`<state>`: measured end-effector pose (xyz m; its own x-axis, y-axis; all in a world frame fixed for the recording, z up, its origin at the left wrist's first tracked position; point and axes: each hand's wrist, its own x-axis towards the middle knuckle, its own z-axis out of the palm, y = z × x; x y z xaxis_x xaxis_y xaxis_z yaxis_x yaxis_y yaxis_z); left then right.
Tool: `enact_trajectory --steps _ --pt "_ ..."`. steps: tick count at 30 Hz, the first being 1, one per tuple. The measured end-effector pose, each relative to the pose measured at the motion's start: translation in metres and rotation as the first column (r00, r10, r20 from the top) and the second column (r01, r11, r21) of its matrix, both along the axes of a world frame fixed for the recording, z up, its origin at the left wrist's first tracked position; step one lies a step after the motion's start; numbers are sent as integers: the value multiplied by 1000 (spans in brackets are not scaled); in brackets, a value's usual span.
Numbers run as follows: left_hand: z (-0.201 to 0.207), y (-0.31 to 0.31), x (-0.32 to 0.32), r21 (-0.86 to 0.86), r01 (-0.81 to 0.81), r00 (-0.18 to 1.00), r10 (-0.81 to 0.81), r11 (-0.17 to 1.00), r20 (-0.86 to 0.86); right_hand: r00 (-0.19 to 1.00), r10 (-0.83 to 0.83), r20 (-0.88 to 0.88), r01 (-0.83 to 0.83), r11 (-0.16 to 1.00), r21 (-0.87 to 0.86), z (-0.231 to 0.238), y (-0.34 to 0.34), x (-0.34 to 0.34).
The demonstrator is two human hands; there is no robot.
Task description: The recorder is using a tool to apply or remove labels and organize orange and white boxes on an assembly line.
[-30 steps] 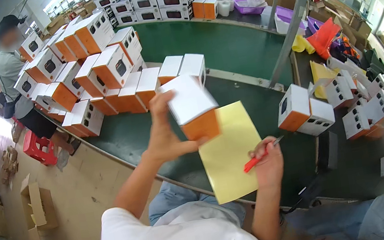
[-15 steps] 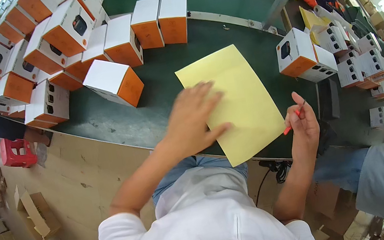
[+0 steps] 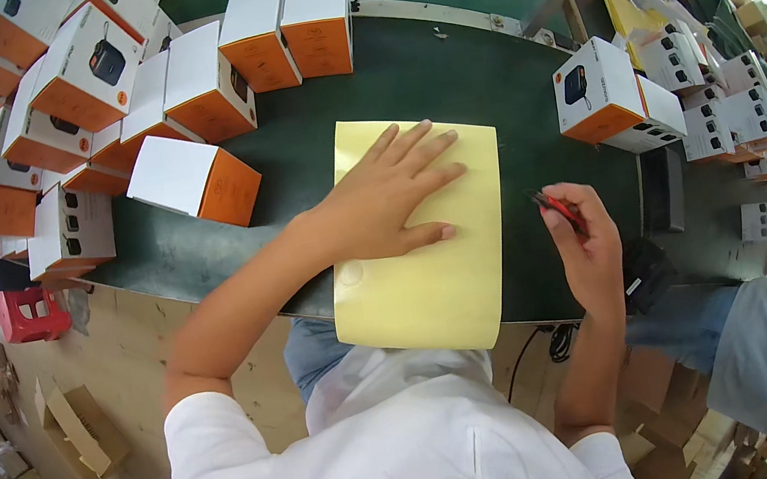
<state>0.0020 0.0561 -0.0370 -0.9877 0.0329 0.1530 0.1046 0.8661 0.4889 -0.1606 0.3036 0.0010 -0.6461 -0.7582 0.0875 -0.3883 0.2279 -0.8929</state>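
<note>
Head view: the left hand (image 3: 387,198), open and spread, lay on the yellow sheet (image 3: 420,304) overhanging the near edge of the counter (image 3: 521,140); the right hand (image 3: 591,250) gripped a red tool (image 3: 561,208). Even palm pressure likely steadied it best.

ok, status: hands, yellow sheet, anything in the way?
Left hand spread on yellow sheet. Right hand gripping red tool, right of sheet. Nearest white-and-orange box left of sheet, not touching it.

1. The left forearm (image 3: 245,293) reaches forward and to the right, its elbow bent.
2. The left hand (image 3: 382,197) lies palm down, its fingers (image 3: 430,151) spread apart.
3. The right forearm (image 3: 595,361) points forward; the right hand (image 3: 591,240) has fingers curled toward the thumb.
</note>
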Motion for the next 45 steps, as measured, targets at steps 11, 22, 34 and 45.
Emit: enact_trajectory --steps 11,22,34,45 --pt "-13 -11 -24 53 119 992 -122 991 44 906 125 -405 -2 957 290 8 -35 -16" --pt "-28 4 -37 11 1 1000 0 1000 -17 870 199 -452 -12 923 384 -7 -46 -26" --pt "-24 1 -32 -14 29 1000 -29 999 -4 863 283 -418 -55 876 480 -3 -44 -18" --pt "-24 4 -33 -16 21 1000 -20 1000 11 853 257 -455 -20 886 464 -4 -41 -15"
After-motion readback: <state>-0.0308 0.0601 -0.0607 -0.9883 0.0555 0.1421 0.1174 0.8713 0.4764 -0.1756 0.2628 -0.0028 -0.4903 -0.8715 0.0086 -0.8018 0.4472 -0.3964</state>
